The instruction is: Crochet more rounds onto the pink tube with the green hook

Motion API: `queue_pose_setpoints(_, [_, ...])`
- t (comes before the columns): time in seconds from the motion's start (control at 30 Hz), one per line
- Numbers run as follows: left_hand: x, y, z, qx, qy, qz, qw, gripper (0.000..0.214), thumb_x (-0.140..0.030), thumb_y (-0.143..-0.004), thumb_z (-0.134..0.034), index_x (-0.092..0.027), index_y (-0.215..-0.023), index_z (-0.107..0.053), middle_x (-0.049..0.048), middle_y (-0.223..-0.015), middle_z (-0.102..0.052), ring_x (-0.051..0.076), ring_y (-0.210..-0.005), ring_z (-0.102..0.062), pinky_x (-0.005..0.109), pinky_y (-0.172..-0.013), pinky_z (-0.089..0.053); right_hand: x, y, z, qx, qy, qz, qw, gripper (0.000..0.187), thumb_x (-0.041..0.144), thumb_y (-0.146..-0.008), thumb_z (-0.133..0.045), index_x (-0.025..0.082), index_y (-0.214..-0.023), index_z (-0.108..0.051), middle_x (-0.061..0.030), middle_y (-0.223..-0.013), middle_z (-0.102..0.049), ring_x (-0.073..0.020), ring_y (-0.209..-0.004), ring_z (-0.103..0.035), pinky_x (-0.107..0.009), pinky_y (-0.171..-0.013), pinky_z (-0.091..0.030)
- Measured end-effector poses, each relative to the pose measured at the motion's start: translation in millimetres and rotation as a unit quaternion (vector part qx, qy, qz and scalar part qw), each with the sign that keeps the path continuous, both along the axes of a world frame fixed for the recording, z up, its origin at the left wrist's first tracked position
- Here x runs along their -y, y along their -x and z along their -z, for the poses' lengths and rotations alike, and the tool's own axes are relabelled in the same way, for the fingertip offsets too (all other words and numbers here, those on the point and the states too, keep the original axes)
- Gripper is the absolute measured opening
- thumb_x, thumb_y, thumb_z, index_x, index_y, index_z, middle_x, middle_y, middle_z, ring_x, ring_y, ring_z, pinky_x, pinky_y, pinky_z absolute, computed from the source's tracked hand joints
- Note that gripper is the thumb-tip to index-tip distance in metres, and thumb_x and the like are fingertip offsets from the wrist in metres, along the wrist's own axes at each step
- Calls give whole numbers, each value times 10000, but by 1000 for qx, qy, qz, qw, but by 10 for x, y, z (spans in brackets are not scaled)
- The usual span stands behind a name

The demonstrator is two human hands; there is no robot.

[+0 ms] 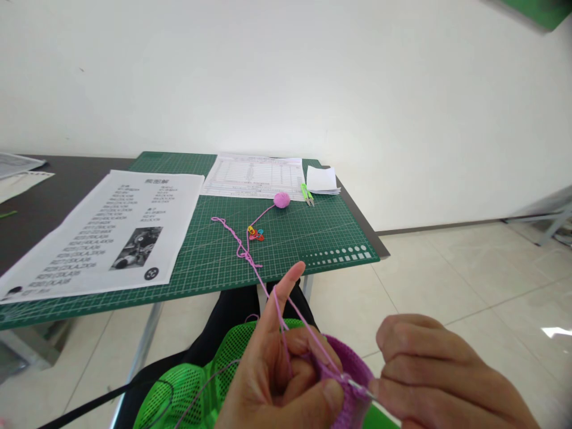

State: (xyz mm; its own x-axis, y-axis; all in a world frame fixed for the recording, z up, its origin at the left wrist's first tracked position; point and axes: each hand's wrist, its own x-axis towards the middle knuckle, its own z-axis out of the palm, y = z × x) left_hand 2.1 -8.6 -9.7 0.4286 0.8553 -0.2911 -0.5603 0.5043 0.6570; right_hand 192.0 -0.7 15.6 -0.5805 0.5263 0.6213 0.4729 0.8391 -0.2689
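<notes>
My left hand [286, 369] pinches the rim of a purple crocheted piece [353, 363] between thumb and fingers. Its index finger points up, with pink yarn [308, 325] looped over it and running down to the stitches. From the right, my right hand [442, 369] is closed on a thin metal crochet hook [363, 390], whose tip sits in the stitches at the rim. The yarn trails from my left hand onto the table, past a loose tangle [243, 250], to a small pink yarn ball [281, 200].
A green cutting mat [214, 262] covers the dark table. On it lie a printed pattern sheet [179, 238], a form [254, 176], green-handled thread snips [307, 195], white paper slips [322, 179] and several coloured stitch markers [255, 234]. Green mesh fabric [192, 381] lies over my lap.
</notes>
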Motion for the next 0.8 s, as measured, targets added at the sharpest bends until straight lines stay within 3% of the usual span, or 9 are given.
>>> queue_pose_setpoints(0.17, [-5, -1, 6, -22, -11, 12, 1000, 1034, -163, -738, -785, -424, -1519, -159, -53, -719, -638, 13, -443, -198, 199, -438, -110, 9, -24, 16, -30, 77, -50, 995, 344, 193, -1023, -353, 137, -788, -599, -8, -601, -583, -128, -631, -530, -301, -649, -492])
queue_pose_setpoints(0.33, [-7, -12, 5, -14, 4, 27, 1000, 1031, -128, -723, -776, -385, -1524, -180, -65, -681, -633, 15, -435, -194, 207, -438, -104, -37, -2, -32, -47, 94, -51, 993, 357, 210, -1021, -348, 148, -777, -602, -6, -563, -565, -126, -575, -521, -303, -597, -479])
queue_pose_setpoints(0.6, [21, -35, 87, 16, -4, 17, 1000, 860, -172, -744, -797, -425, -1453, -380, -61, -694, -621, 18, -453, -218, 200, -441, -115, -63, 14, 41, -99, 130, -79, 983, 394, 223, -1027, -329, 152, -740, -590, 0, -537, -544, -118, -551, -517, -274, -551, -486])
queue_pose_setpoints(0.7, [12, -26, 76, 17, -6, 30, 999, 861, -195, -742, -814, -432, -1449, -384, -62, -700, -618, 16, -452, -215, 196, -433, -113, -52, 91, 90, -138, 98, -41, 985, 371, 236, -1022, -363, 155, -729, -576, 8, -522, -532, -110, -506, -484, -280, -522, -455])
queue_pose_setpoints(0.8, [-1, -2, 69, 26, -3, 42, 999, 835, -185, -750, -811, -423, -1437, -401, -66, -702, -605, 8, -440, -201, 188, -429, -120, -72, 165, 110, -144, 13, 0, 990, 330, 189, -1005, -392, 142, -734, -574, 6, -521, -529, -107, -489, -462, -293, -514, -430])
